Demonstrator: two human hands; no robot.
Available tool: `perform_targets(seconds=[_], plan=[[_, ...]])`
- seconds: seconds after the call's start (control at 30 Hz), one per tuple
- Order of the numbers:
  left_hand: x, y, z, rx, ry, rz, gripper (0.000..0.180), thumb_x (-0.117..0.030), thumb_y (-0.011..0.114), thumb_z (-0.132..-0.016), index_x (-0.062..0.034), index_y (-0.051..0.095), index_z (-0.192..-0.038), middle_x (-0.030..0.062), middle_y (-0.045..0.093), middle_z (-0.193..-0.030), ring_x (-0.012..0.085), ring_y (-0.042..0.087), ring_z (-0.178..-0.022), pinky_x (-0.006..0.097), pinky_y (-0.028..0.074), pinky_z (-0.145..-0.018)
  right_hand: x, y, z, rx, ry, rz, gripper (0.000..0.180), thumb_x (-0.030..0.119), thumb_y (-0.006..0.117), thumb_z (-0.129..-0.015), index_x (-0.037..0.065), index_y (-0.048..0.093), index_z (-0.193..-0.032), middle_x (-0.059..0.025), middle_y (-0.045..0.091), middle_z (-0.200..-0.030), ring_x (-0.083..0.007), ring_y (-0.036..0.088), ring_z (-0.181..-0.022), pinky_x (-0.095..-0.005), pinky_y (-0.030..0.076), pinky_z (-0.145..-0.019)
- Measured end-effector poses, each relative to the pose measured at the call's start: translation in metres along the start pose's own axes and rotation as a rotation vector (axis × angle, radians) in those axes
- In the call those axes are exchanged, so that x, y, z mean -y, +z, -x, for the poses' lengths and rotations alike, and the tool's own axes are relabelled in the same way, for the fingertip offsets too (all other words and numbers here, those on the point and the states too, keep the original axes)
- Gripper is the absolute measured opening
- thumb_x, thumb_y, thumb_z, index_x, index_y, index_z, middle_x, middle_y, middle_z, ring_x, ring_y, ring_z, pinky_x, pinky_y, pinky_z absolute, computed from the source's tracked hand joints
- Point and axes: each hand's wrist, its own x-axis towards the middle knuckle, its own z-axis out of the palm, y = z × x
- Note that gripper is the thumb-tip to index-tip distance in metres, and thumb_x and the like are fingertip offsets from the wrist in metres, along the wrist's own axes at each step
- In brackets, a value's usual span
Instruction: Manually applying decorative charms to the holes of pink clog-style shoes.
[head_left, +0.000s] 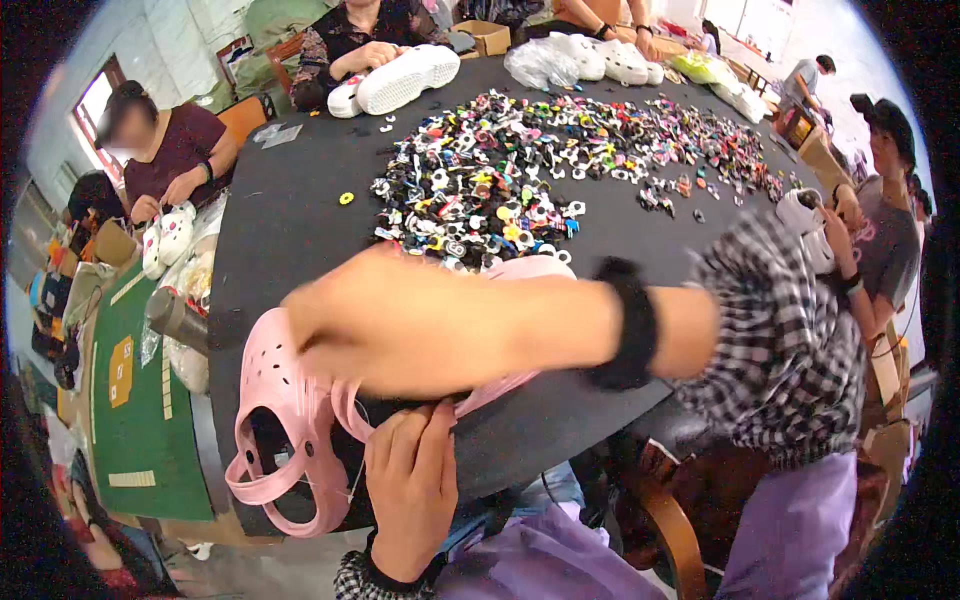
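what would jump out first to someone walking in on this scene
First comes the pink clog at the near edge of the black table, with the left hand at its strap and the blurred right hand reaching across it. Next is the big heap of small colourful charms spread over the table's middle and far right. Other people sit around the far edge holding white clogs.

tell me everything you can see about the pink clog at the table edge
The pink clog looks like soft moulded foam, with round vent holes across its top and a heel strap looping low over the black table edge. It lies tilted on that edge. The left hand pinches its strap from below; the right hand, blurred, crosses over it.
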Motion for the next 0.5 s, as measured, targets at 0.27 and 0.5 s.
perform_targets(seconds=[0.27,0.5], plan=[[0.003,0.000,-0.007,-0.045,0.063,0.013,0.029,-0.004,0.064,-0.078,-0.0028,0.064,-0.106,0.0093,0.058,-0.090,0.0244,0.057,-0.084,0.036,0.044,-0.074,-0.058,-0.035,0.134,-0.492,0.471,-0.066,0.028,0.022,0.059,-0.093,-0.002,0.058,-0.107,-0.0099,0.062,-0.105,-0.0169,0.059,-0.098,-0.0309,0.047,-0.087],[-0.008,-0.002,-0.004,-0.041,0.148,-0.006,0.029,-0.005,0.065,-0.077,-0.0026,0.064,-0.106,0.0046,0.056,-0.081,0.0198,0.055,-0.072,0.032,0.042,-0.065,-0.060,0.004,0.165,-0.274,0.630,-0.341,0.059,0.028,0.059,-0.094,-0.007,0.035,-0.134,-0.0202,0.051,-0.128,-0.0218,0.057,-0.110,-0.0333,0.048,-0.090]])
